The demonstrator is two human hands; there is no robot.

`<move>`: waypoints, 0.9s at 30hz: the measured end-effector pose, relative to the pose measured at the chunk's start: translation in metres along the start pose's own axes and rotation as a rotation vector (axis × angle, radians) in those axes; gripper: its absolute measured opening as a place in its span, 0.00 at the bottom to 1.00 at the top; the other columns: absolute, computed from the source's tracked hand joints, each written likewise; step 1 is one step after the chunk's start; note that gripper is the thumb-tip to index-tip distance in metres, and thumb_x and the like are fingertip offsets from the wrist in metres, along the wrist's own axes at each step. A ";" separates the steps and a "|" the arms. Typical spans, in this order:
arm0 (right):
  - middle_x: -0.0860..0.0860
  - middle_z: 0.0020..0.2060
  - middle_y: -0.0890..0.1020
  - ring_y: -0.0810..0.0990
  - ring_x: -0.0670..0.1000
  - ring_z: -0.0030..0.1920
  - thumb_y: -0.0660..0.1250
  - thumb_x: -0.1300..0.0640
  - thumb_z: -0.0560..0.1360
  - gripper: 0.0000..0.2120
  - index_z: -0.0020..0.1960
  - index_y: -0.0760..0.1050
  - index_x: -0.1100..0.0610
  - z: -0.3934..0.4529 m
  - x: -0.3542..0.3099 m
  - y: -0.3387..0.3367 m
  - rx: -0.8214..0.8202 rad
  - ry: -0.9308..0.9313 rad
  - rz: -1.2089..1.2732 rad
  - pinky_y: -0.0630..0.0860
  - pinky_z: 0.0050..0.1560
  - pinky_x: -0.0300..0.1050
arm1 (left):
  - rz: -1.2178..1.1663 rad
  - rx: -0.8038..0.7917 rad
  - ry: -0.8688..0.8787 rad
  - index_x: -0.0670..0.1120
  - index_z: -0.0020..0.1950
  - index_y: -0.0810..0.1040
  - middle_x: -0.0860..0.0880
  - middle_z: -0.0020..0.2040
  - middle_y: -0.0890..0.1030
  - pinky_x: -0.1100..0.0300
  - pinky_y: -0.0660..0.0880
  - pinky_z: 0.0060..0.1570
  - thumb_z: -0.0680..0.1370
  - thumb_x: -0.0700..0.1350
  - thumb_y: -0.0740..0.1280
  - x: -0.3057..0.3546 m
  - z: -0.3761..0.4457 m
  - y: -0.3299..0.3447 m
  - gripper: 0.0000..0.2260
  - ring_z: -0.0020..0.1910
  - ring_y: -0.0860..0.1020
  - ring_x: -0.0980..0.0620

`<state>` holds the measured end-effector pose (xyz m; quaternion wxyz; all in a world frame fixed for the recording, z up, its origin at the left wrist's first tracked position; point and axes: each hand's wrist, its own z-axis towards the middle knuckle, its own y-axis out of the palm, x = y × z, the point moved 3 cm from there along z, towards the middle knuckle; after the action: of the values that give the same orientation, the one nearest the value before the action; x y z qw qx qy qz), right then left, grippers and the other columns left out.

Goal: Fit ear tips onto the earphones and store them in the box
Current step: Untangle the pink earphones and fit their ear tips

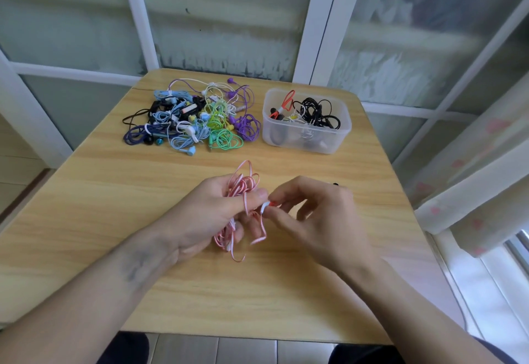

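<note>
Left hand (211, 209) clamped round the pink earphones (243, 189) above the table (114, 192); right hand (312, 215) pinching a red ear tip (273, 203) at the bud; best pressed on square, then off to the box (306, 134).

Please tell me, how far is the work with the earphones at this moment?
Done: the clear plastic box already holds black and orange-red earphones. In hand: the left hand grips a bundle of pink flat-cable earphones, while the right hand pinches its white earbud end, apparently fitting a tip. Left: the large pile of purple, blue and green earphones on the wooden table, so most remains.
</note>
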<state>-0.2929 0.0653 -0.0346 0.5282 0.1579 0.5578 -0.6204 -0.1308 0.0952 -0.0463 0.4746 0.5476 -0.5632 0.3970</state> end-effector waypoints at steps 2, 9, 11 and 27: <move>0.41 0.35 0.85 0.82 0.44 0.36 0.78 0.59 0.68 0.06 0.42 0.85 0.51 0.002 0.002 -0.002 0.003 0.012 0.032 0.73 0.35 0.34 | -0.017 -0.014 0.015 0.41 0.50 0.76 0.41 0.32 0.79 0.65 0.66 0.20 0.75 0.45 0.69 0.000 0.002 0.001 0.09 0.21 0.72 0.52; 0.41 0.39 0.85 0.80 0.38 0.34 0.70 0.60 0.76 0.09 0.47 0.83 0.46 0.017 0.013 -0.026 0.083 0.092 -0.071 0.73 0.37 0.30 | -0.061 0.160 0.049 0.39 0.49 0.80 0.44 0.33 0.79 0.65 0.66 0.21 0.74 0.40 0.70 -0.002 0.009 -0.003 0.06 0.23 0.72 0.53; 0.41 0.38 0.83 0.78 0.40 0.37 0.69 0.59 0.75 0.08 0.45 0.83 0.46 0.024 0.023 -0.035 0.043 0.112 -0.303 0.69 0.38 0.28 | -0.049 0.177 0.056 0.37 0.48 0.79 0.45 0.33 0.78 0.65 0.65 0.21 0.76 0.38 0.68 -0.003 0.010 -0.004 0.04 0.22 0.71 0.54; 0.44 0.34 0.80 0.76 0.46 0.38 0.72 0.56 0.73 0.05 0.48 0.85 0.50 0.029 0.032 -0.018 -0.122 0.046 -0.470 0.64 0.41 0.24 | 0.098 0.183 0.067 0.42 0.49 0.80 0.42 0.34 0.81 0.63 0.66 0.24 0.75 0.40 0.71 -0.008 0.011 -0.001 0.04 0.24 0.71 0.50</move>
<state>-0.3089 0.0220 -0.0413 0.3651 0.0057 0.6276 -0.6876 -0.1310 0.0867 -0.0564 0.4210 0.5469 -0.5347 0.4876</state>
